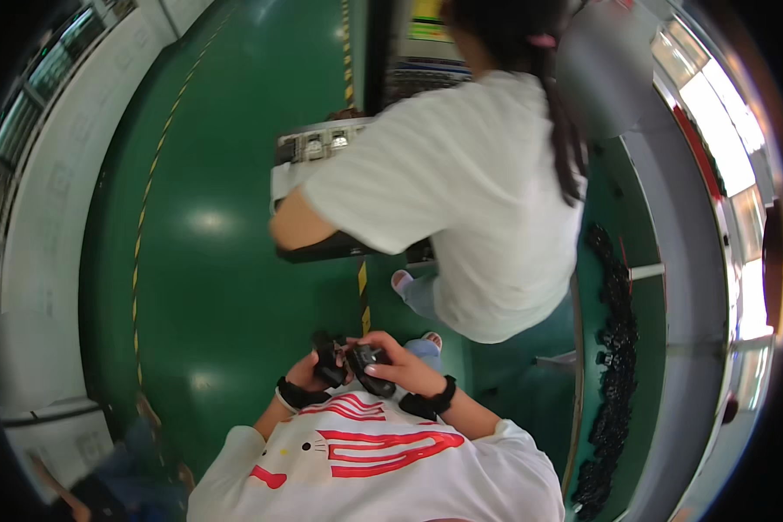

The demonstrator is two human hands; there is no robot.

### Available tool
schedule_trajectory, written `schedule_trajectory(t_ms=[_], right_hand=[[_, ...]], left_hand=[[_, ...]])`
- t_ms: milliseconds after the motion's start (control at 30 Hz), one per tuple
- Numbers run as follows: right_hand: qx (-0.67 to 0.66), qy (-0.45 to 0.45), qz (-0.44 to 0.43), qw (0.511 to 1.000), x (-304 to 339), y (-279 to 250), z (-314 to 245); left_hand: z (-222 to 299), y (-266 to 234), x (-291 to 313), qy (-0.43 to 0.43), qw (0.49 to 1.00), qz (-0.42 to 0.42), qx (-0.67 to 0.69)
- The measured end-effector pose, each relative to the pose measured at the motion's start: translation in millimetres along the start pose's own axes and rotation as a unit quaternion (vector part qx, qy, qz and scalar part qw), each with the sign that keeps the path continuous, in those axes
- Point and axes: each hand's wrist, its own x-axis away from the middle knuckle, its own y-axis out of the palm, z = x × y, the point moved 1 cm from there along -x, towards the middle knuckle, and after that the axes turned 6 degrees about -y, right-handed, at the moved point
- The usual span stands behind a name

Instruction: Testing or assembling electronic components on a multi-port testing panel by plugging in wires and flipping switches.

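Both of my hands are close together in front of my white shirt with red stripes. My left hand is closed on a small black plastic part, which stands tilted between the fingers. My right hand grips another black part, rounded and thicker, with the thumb and fingers along its side. The two parts are side by side, and I cannot tell whether they touch. Their exact kind is not clear. Black bands circle both wrists.
A co-worker in a white T-shirt stands just ahead, back toward me, beside a box holding several small parts. Black parts lie in a long row on the right. Yellow-black tape marks the green floor. Another person is at lower left.
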Motion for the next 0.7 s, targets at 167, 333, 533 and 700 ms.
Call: schedule_trajectory(t_ms=[167, 333, 533, 700], right_hand=[[0.052, 0.053, -0.024, 0.997, -69, 69, 63], [0.195, 0.093, -0.089, 0.972, -118, 102, 56], [-0.139, 0.148, 0.056, 0.978, -163, 66, 75], [-0.356, 0.216, 0.149, 0.897, -190, 47, 64]], left_hand=[[34, -63, 70, -0.007, 0.997, 0.078, 0.006], [69, -94, 110, 0.017, 0.997, 0.077, -0.023], [87, -116, 119, 0.173, 0.98, 0.062, 0.077], [108, -148, 145, 0.197, 0.969, 0.119, 0.089]])
